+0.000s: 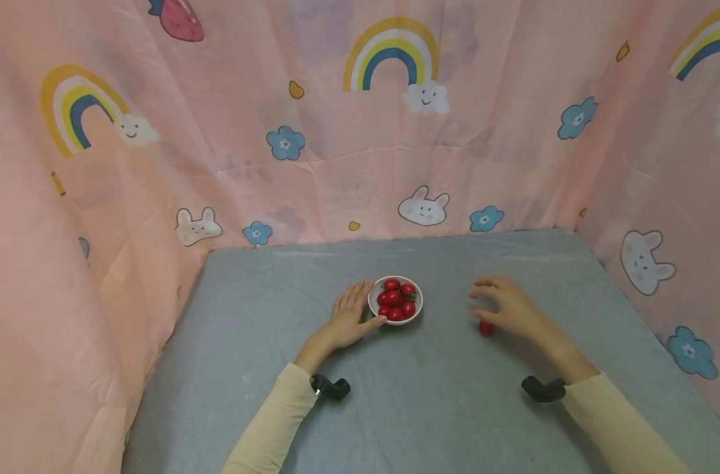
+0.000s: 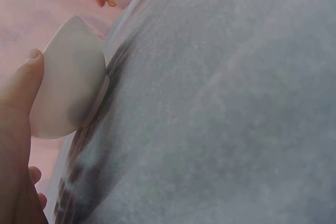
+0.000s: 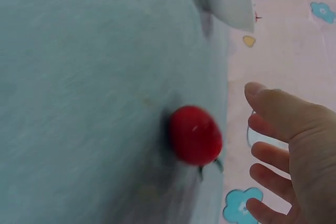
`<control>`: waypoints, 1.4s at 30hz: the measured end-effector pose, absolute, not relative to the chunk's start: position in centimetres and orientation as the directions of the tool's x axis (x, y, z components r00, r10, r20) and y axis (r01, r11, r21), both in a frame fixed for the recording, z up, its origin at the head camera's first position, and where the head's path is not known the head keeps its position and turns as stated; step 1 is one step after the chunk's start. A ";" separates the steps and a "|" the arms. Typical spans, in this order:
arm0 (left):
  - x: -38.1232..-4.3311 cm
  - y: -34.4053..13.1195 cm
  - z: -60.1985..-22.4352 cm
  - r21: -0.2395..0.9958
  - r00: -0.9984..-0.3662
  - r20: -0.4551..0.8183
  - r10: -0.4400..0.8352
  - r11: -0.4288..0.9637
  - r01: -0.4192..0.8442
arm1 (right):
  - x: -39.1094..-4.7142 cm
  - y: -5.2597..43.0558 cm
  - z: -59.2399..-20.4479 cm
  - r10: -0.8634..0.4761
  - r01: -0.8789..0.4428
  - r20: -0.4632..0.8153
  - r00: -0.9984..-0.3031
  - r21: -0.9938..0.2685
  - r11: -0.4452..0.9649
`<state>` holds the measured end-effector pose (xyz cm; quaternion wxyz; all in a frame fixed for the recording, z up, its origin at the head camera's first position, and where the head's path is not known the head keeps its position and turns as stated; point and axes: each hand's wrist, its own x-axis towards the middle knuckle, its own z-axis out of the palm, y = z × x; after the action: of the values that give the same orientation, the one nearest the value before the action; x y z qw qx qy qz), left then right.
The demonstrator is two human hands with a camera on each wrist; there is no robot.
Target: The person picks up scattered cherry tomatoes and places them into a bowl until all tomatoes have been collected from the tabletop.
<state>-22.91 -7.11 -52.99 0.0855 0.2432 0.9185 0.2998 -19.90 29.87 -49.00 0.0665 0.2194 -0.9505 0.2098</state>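
A small white bowl (image 1: 420,309) holding several red cherry tomatoes (image 1: 392,298) stands on the grey table. My left hand (image 1: 349,317) rests against the bowl's left side, thumb at the near rim and the other fingers extended along the far left. In the left wrist view the bowl's outer wall (image 2: 73,77) shows beside the thumb. To the right, one loose cherry tomato (image 3: 195,135) with a green stem lies on the cloth. Over it hovers my right hand (image 1: 508,308), fingers spread and loosely bent, with nothing between them; in the right wrist view a gap separates thumb and tomato.
Grey cloth (image 1: 265,296) covers the table. A pink curtain (image 1: 324,184) printed with rainbows, rabbits and flowers hangs behind and along both sides. Each wrist carries a black camera mount (image 1: 542,389) below the cream sleeve.
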 end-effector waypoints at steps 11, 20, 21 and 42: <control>-23.0 -7.1 -53.0 0.585 -0.867 -0.027 0.497 0.711 0.390 | -17.6 31.4 -49.9 -0.337 -0.359 0.125 -0.933 -0.370 0.857; -22.7 -7.0 -52.8 0.591 -0.873 -0.017 0.488 0.709 0.384 | -17.0 31.6 -50.5 -0.317 -0.326 0.085 -0.944 -0.361 0.874; -22.8 -7.0 -52.8 0.591 -0.873 -0.017 0.487 0.709 0.383 | -17.0 31.6 -50.5 -0.318 -0.326 0.084 -0.945 -0.360 0.874; -22.8 -7.1 -53.1 0.598 -0.869 -0.030 0.495 0.706 0.381 | -16.9 32.0 -50.9 -0.284 -0.296 0.090 -0.955 -0.376 0.878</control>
<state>-22.85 -7.09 -53.08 0.0945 0.2383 0.9186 0.3007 -16.91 32.02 -50.91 0.0163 0.1496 -0.9689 0.1966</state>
